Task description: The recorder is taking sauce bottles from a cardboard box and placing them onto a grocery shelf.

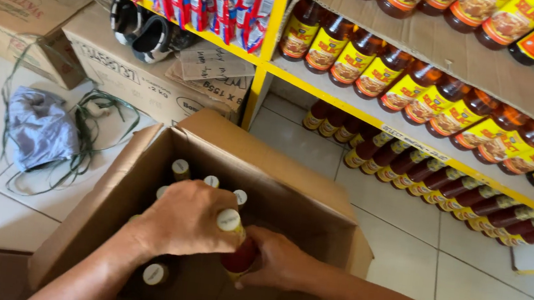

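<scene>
Down at lower centre of the frame, left hand (pixel 185 221) and right hand (pixel 278 260) both clamp a white-capped bottle (pixel 234 240), apparently sauce, inside an open cardboard box (pixel 314 209).

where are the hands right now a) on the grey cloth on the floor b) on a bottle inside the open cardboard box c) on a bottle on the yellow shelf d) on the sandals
b: both hands, left and right, grip a white-capped bottle of reddish-brown liquid inside the open brown cardboard box, away from the yellow shelf.
</scene>
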